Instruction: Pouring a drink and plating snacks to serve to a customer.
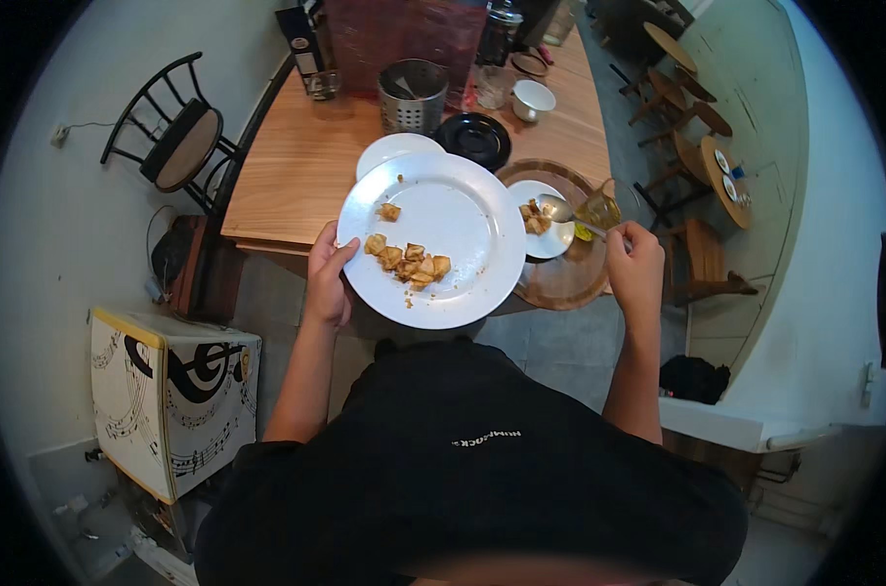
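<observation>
My left hand (331,275) grips the left rim of a large white plate (450,198), its thumb on top. Browned food chunks (414,265) and crumbs lie mostly on the plate's lower left part. My right hand (635,267) holds a metal spoon (556,208) by its handle. The spoon's bowl is beside more food chunks (534,217) on a small white plate (556,242). That small plate is over a round wooden tray (560,282), next to a glass vessel with yellowish contents (598,210). Whether the spoon touches the food, I cannot tell.
On the wooden table (282,168) stand a perforated metal holder (412,102), black saucers (474,141), a white plate (392,150) partly under the large one, a white cup (533,99) and a clear glass (494,86). A black chair (186,143) is at the left; a white box with music-note patterns (208,410) stands lower left.
</observation>
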`<action>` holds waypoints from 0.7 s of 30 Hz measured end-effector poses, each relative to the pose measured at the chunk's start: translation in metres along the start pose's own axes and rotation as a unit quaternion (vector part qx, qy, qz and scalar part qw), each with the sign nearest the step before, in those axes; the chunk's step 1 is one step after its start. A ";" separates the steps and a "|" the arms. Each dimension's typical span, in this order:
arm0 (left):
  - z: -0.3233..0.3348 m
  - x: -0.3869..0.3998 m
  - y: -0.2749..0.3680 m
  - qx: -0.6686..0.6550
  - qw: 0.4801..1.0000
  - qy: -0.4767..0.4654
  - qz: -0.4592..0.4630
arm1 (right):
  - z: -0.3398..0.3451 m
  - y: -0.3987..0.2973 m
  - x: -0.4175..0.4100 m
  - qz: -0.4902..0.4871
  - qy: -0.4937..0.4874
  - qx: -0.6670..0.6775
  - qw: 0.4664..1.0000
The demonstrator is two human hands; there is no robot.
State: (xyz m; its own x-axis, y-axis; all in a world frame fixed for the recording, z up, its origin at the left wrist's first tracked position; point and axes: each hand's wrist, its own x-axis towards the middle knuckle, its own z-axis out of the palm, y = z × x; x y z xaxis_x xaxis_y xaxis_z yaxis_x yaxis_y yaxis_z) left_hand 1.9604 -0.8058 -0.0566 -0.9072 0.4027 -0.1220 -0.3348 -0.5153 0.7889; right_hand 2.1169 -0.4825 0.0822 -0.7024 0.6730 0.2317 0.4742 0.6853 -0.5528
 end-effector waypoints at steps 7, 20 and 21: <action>0.008 -0.016 -0.003 0.006 0.999 0.017 0.042 | 0.028 -0.012 0.000 -0.105 -0.093 0.152 0.978; 0.036 -0.066 -0.014 0.010 0.975 0.146 0.167 | 0.053 -0.027 -0.025 -0.189 -0.221 0.233 0.928; 0.036 -0.072 -0.017 0.007 0.974 0.158 0.163 | 0.059 -0.027 -0.031 -0.198 -0.224 0.235 0.925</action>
State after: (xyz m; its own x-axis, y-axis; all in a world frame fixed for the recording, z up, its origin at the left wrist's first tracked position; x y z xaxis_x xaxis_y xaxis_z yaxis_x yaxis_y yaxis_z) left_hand 2.0406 -0.7991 -0.0400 -0.9985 -0.0356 -0.0418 -0.0143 -0.5661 0.8242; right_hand 2.0946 -0.5380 0.0430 -0.9710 0.1399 0.1938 -0.0767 0.5856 -0.8069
